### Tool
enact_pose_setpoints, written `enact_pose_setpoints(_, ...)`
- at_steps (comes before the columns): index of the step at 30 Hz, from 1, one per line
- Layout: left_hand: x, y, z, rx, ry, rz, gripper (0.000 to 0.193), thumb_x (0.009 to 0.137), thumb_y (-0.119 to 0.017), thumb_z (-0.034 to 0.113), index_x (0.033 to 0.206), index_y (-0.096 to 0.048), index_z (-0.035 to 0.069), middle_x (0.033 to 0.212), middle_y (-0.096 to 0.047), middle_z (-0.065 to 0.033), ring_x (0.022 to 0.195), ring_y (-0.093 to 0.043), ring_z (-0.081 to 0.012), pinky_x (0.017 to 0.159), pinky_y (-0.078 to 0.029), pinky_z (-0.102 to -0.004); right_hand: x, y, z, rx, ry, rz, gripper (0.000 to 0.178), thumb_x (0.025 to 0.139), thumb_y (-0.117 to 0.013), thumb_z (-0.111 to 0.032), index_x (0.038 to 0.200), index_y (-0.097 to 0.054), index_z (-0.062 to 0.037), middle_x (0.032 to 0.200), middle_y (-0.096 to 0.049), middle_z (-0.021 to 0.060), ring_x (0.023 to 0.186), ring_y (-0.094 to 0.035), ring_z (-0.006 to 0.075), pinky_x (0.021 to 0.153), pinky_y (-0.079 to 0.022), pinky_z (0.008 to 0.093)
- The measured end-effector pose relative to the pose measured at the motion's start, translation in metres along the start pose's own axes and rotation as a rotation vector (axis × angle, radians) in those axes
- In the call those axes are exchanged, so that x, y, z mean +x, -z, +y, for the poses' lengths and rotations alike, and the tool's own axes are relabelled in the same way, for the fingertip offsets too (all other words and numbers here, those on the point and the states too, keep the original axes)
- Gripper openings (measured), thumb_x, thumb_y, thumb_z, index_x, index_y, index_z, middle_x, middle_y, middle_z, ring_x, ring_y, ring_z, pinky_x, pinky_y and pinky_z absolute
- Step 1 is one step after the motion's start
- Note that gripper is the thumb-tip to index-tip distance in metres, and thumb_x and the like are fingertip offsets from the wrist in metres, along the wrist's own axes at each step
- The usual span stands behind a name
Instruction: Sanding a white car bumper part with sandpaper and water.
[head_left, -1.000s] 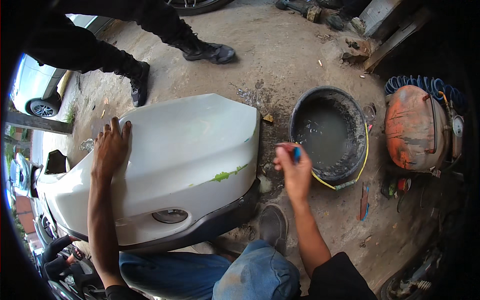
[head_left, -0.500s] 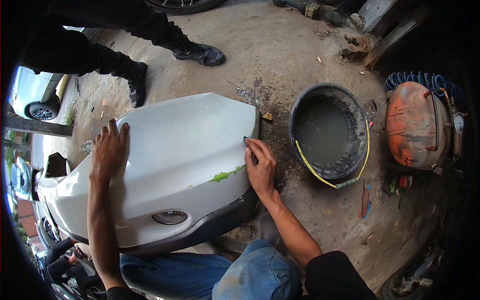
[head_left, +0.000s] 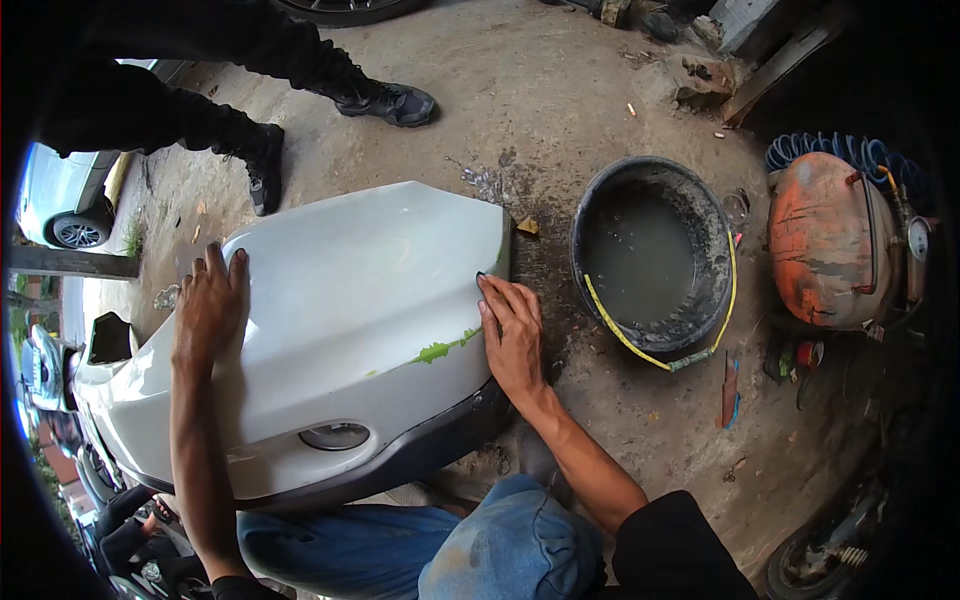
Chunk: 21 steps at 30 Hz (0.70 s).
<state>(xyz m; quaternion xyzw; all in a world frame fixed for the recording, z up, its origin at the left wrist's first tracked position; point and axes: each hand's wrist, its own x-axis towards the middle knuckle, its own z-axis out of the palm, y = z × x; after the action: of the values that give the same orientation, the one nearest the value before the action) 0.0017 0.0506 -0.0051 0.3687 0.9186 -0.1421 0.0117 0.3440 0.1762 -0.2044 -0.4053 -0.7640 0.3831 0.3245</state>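
Near side: bent knee in blue jeans (head_left: 505, 555) below the lower edge of the white bumper (head_left: 340, 270), which lies left of centre over the concrete ground (head_left: 520, 110).

Risks, as judged: the bumper could rock or slide if the right hand (head_left: 512, 335) bears down on its right end harder than the left hand (head_left: 208, 310) steadies the other side. The small dark piece (head_left: 481, 274) could slip if the fingers are wet. Too much force on the chipped green patch (head_left: 435, 352) near the lower right corner could lift more paint.

Pose: right forearm angles up and left from the lower edge of view, wrist slightly bent, knuckles up; thumb and fingertips pinched on the dark piece at the bumper's right edge. Most of the piece is hidden; contact pressure can't be told. Left forearm runs nearly straight up across the bumper; hand lies flat at its upper left edge, fingers close together, thumb apart, gripping nothing.

Farther right on the ground: black bucket (head_left: 578, 240) of murky water, well apart from the orange tank (head_left: 820, 240). Far side, beyond the bumper's upper edge: bystander's black shoe (head_left: 400, 105).
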Motion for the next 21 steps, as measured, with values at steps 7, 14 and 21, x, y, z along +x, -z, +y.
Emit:
enact_pose_setpoints(7, 0.004, -0.005, -0.002, 0.030, -0.001, 0.031, 0.062, 0.116, -0.038, 0.052, 0.143, -0.050, -0.002, 0.132, -0.065, -0.0380, 0.120, -0.064, -0.0586, 0.105, -0.048, -0.0635, 0.004, 0.001, -0.008, -0.088, 0.045, -0.015, 0.034, 0.105, -0.065, -0.011, 0.137, -0.073, -0.0011, 0.138, -0.072, 0.0104, 0.125, -0.058, 0.0327, 0.109, -0.047, 0.0454)
enact_pose_setpoints(14, -0.001, 0.003, 0.005, 0.055, 0.017, -0.002, 0.063, 0.117, -0.037, 0.052, 0.146, -0.050, -0.002, 0.135, -0.063, -0.0389, 0.123, -0.064, -0.0573, 0.106, -0.048, -0.0641, 0.000, -0.004, -0.003, -0.141, -0.046, 0.024, 0.034, 0.106, -0.066, -0.014, 0.137, -0.075, -0.0043, 0.138, -0.072, 0.0063, 0.126, -0.057, 0.0302, 0.109, -0.044, 0.0452)
enact_pose_setpoints(21, 0.003, 0.006, 0.004, 0.016, 0.011, -0.003, 0.066, 0.116, -0.037, 0.053, 0.149, -0.049, -0.003, 0.137, -0.063, -0.0392, 0.127, -0.062, -0.0569, 0.109, -0.046, -0.0641, 0.006, 0.000, 0.003, -0.138, -0.062, 0.023, 0.034, 0.105, -0.066, -0.014, 0.137, -0.075, -0.0046, 0.140, -0.072, 0.0044, 0.127, -0.057, 0.0286, 0.109, -0.042, 0.0459)
